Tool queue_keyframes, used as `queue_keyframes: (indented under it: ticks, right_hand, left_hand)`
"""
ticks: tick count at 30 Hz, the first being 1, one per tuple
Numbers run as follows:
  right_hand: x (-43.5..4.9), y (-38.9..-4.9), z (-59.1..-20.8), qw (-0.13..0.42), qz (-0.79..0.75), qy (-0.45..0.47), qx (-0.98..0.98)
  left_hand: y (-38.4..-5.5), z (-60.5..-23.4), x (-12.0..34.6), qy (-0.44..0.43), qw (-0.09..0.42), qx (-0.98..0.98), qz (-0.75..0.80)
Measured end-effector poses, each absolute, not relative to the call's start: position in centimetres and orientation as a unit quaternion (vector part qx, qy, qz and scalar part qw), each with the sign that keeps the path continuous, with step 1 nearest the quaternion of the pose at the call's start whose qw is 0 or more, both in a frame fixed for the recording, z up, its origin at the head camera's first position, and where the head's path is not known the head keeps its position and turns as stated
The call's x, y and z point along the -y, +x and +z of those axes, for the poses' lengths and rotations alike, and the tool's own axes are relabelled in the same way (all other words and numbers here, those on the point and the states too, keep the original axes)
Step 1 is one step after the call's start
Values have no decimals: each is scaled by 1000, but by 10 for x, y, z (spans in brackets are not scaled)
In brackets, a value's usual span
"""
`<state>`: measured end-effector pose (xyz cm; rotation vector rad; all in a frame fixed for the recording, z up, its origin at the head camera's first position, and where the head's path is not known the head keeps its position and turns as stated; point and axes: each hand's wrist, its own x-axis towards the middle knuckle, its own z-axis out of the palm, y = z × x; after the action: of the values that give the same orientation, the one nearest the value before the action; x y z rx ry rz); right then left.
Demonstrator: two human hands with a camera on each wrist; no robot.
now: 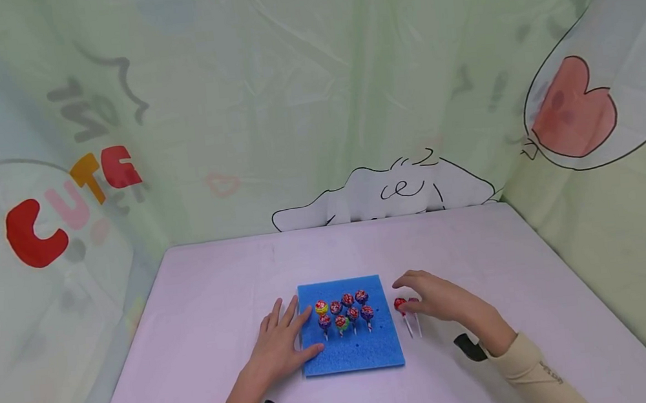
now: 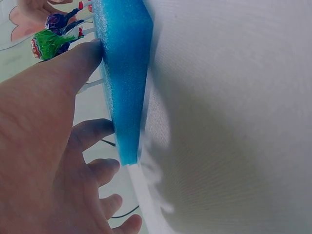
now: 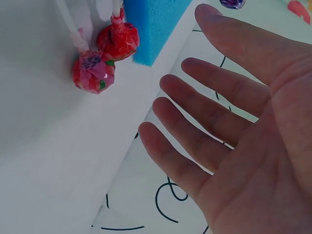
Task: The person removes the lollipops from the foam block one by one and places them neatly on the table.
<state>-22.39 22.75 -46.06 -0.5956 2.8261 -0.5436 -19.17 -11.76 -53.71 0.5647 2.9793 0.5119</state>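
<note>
A blue foam board (image 1: 352,357) lies on the table, with several wrapped lollipops (image 1: 353,315) standing in it by their sticks in two rows. My left hand (image 1: 279,348) rests at the board's left edge with spread fingers, thumb and index finger touching the foam. In the left wrist view, a green-wrapped lollipop (image 2: 48,45) stands near the thumb. To the right of the board lie a red lollipop (image 3: 117,41) and a pink-red lollipop (image 3: 93,73), sticks toward me. Just above them hovers my right hand (image 1: 440,295), fingers extended and apart, holding nothing.
The board and loose lollipops are on a pale lilac tablecloth (image 1: 220,289). Printed curtains (image 1: 290,101) with drawings and letters enclose the table at the back and both sides. A black wrist strap piece (image 1: 469,348) shows below the right wrist.
</note>
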Motion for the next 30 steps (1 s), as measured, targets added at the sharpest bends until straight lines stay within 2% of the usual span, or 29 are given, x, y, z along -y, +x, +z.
queue_keyframes:
  ticks: [10,21,30]
  right_hand:
    - [-219,-218,-460,53,-186,-233,-953]
    - [-205,-218,-472,-73,-165,-292,-939]
    - [-196,-223,-488,-135,-154,-346,-915]
  left_hand:
    - [-191,-537,117,182,35,-968,169]
    - [-190,-535,117,183,35,-967,172]
    - [-191,-536,118,183,35,-966,178]
